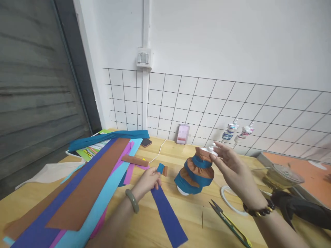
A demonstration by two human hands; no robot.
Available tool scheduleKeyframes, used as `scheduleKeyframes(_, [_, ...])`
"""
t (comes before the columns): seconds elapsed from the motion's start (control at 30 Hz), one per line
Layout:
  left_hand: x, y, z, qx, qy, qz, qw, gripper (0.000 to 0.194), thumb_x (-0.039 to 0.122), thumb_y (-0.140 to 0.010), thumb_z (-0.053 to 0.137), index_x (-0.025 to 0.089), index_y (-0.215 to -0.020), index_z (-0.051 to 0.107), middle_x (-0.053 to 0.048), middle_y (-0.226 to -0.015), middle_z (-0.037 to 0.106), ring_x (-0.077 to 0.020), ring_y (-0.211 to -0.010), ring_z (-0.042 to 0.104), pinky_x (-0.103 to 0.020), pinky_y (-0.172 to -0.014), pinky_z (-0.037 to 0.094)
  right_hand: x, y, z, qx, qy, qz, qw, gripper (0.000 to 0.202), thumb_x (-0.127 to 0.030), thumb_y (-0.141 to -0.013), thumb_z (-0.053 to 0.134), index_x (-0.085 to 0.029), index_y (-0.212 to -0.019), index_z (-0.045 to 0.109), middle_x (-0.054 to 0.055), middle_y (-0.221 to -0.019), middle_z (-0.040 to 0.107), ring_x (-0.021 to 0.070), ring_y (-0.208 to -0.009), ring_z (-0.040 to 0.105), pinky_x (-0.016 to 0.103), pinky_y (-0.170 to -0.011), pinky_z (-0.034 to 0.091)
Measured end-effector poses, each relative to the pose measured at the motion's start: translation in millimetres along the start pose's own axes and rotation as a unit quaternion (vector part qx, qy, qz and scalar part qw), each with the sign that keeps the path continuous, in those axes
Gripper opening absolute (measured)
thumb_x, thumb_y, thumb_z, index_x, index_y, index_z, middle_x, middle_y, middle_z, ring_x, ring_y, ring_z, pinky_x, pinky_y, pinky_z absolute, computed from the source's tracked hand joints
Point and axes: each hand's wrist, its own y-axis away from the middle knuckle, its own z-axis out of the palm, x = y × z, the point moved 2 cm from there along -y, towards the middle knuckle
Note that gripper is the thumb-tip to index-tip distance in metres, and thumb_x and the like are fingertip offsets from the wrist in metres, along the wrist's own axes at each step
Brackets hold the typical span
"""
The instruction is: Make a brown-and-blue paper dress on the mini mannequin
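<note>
My right hand pinches the white knobbed top of a tilted, tiered form wrapped in gathered brown and teal bands. A bit of white shows at its lower end. Off to the left, the fingers of my left hand are closed at a small teal piece. Beside that piece is a small brown piece; whether they are joined I cannot tell. From under the left hand a dark blue strip runs toward the near edge, its upper end hidden.
Long brown, blue and purple strips lie piled at left, near a rolled brown strip and a phone. Thread snips, a white ring, a glass pot and a black-handled tool lie at right.
</note>
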Motion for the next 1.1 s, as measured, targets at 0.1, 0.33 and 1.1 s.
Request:
scheduleKeyframes(0.1, [-5,-1,-10.2,0.047,-0.076,0.017,0.996,0.007,0.021,-0.079,0.044,0.020,-0.077,0.051,0.002,-0.058,0.056,-0.0128,-0.050,0.051,-0.023,-0.050,0.029,1,2,5,0.016,-0.014,-0.012,1.000,0.045,-0.045,-0.084,0.057,-0.023,-0.123,0.051,0.011,-0.113,0.064,0.0250,-0.106,0.060,0.041,-0.087,0.053])
scheduleKeyframes(0.33, [-7,-5,-18.2,0.112,-0.210,0.052,0.970,0.015,0.019,-0.077,0.049,0.020,-0.063,0.054,0.002,-0.054,0.050,-0.0155,-0.056,0.050,-0.025,-0.055,0.025,-5,10,8,0.040,-0.047,0.003,0.998,0.041,-0.043,-0.082,0.060,-0.023,-0.116,0.056,0.010,-0.115,0.065,0.0248,-0.105,0.062,0.039,-0.086,0.054])
scheduleKeyframes(1.1, [3,-71,-5.9,0.055,-0.357,-0.044,0.931,0.029,0.031,-0.089,0.053,0.018,-0.115,0.054,-0.009,-0.118,0.056,-0.0203,-0.099,0.058,-0.040,-0.083,0.050,7,19,10,0.046,-0.096,0.038,0.994,0.033,-0.043,-0.081,0.060,-0.025,-0.108,0.063,0.007,-0.112,0.068,0.0262,-0.103,0.063,0.042,-0.090,0.052])
